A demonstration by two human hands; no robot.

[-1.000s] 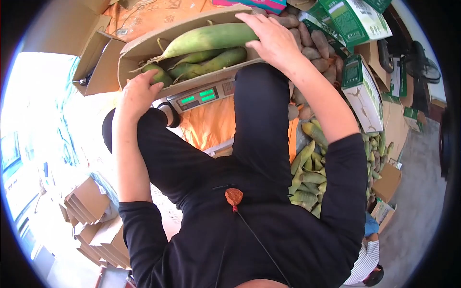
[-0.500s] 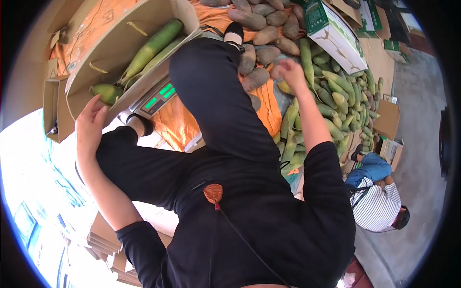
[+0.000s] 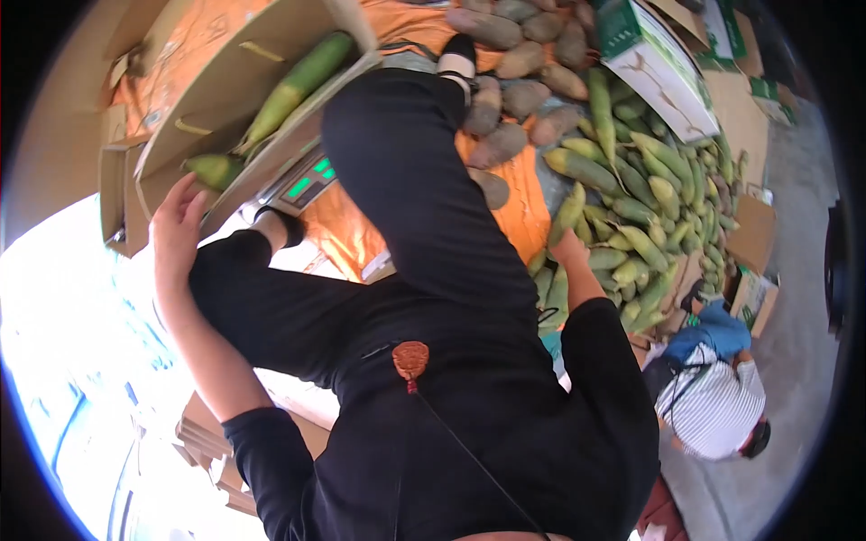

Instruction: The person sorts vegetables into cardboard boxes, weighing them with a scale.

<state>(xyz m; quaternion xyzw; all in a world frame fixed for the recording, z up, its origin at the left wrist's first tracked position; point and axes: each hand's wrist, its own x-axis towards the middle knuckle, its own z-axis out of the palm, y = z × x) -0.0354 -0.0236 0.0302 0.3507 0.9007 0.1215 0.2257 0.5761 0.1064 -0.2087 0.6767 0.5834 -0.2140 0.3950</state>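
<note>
My left hand [image 3: 178, 230] is at the near corner of an open cardboard box [image 3: 203, 90], fingers apart, fingertips by its edge. Inside the box lie a long green radish [image 3: 298, 86] and the blunt end of another green radish [image 3: 215, 169]. On the other side, my right hand [image 3: 570, 250] reaches into a heap of green radishes [image 3: 645, 212]. Its fingers are closed around the lower end of a pale green radish [image 3: 566, 214].
A digital scale with green displays [image 3: 302, 185] is beside the box. Dark reddish-brown radishes [image 3: 499, 144] lie on an orange sheet [image 3: 516, 203] near my foot. A green-and-white carton [image 3: 663, 72] stands behind the heap. A person in a striped shirt [image 3: 717, 406] crouches at right.
My right hand has come down from above the brownish radishes onto the green heap and closed on a radish. My left hand stays at the box corner. The whole view has shifted slightly.
</note>
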